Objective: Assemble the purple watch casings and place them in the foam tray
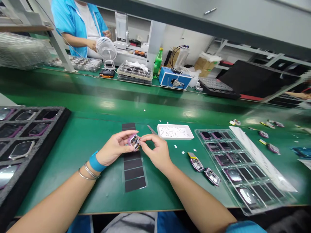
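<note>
My left hand point(114, 147) grips a small purple-rimmed watch case point(134, 142) by its edges, its inner electronics turned up toward me. The thumb and index finger of my right hand point(156, 150) are pinched together at the case's right edge; whether a tiny part sits between them is hidden. Below my hands a strip of black rectangular stickers point(133, 173) lies on the green table. A pair of tweezers point(152, 129) rests just behind my right hand. Two more open watch cases point(196, 163) lie to the right, one with a yellow-edged flex piece.
A white box point(175, 132) with small bits stands behind my right hand. At right is a clear tray point(233, 174) of watch parts; at left, a black foam tray point(31, 139). Beyond the green conveyor, a co-worker in blue point(80, 29) stands near a white fan point(106, 48).
</note>
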Demonstrator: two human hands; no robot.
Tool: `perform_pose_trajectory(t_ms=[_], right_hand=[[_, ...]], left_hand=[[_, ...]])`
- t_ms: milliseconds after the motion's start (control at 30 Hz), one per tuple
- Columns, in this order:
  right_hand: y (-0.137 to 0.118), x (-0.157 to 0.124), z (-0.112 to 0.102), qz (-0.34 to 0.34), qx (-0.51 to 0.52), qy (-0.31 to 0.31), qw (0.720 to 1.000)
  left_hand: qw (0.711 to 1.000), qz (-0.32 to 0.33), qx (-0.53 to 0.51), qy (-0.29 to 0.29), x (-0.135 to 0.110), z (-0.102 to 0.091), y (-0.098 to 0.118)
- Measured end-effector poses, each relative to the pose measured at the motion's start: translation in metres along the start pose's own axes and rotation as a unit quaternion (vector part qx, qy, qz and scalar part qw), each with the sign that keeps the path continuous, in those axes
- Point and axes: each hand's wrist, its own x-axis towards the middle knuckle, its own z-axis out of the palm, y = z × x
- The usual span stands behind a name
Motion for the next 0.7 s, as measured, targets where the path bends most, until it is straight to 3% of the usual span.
perform_pose_trajectory(t_ms=[167,300,433,533,700], right_hand=[[0.0011,-0.0007,-0.0005,-0.003,-0.010,0.005,1.000],[0.0017,-0.0022,0.0011,-0.053,-0.045,0.014,0.997],[0.0033,-0.0055,0.0055,-0.128,-0.175,-0.012,0.976],[0.0019,-0.0073,0.0080,-0.132,-0.246,-0.034,0.960],[-0.0059,-0.0053,0.0055,-0.090,-0.114,0.001,0.989]], left_hand=[[0.999,0.012,0.030,0.002,-0.0008,-0.0016,-0.0003],[0.998,0.015,0.062,0.000,-0.0002,-0.0043,-0.0013],[0.996,0.013,0.083,0.020,0.0009,-0.0055,-0.0035],[0.997,0.011,0.074,0.028,0.0019,-0.0056,-0.0040],[0.999,0.011,0.021,0.022,0.0028,-0.0063,-0.0018]])
